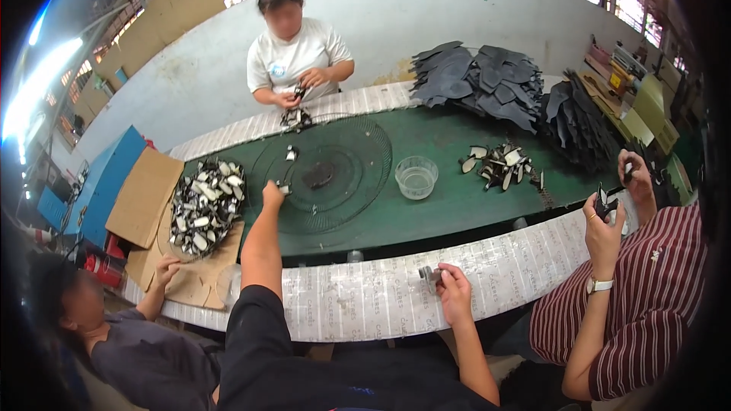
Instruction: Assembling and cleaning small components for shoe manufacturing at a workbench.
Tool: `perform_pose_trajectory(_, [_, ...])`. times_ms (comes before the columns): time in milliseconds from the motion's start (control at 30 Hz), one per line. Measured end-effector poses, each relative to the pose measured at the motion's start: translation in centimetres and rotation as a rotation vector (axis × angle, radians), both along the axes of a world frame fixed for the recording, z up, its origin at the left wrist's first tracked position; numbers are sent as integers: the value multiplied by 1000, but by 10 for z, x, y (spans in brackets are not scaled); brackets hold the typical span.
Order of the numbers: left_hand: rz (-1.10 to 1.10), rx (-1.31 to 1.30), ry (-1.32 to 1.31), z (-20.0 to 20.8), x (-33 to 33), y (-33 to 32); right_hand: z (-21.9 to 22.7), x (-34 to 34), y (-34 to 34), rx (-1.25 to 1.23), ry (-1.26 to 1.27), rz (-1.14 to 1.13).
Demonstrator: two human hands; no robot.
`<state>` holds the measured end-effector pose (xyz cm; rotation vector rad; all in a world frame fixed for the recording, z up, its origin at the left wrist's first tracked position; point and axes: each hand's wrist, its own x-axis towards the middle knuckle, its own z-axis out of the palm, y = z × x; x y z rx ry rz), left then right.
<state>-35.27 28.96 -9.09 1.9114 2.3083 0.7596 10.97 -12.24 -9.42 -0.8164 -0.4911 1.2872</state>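
My left arm stretches out over the green work surface. At its end my left hand is closed, with a small black-and-white piece at its fingertips. Over the pale covered front edge of the table, my right hand pinches a small dark grey piece with a rounded end; its exact kind is too small to make out. Beyond my left hand another small black-and-white piece lies by itself. A large heap of black pieces with cream ovals sits left of that hand.
A round wire fan guard shows over the green surface, beside a clear plastic bowl. Right of it are a smaller pile of pieces and stacked black sheets. Co-workers sit on both sides; another person works across.
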Motion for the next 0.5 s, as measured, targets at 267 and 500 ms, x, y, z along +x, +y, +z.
perform_pose_trajectory(267, [-447, 341, -367, 52, 78, -43, 1, 3, -6, -60, -4, -63])
perform_pose_trajectory(500, [-1025, 317, -976, 221, 211, -266, -10, 8, -4, -44, 40, -36])
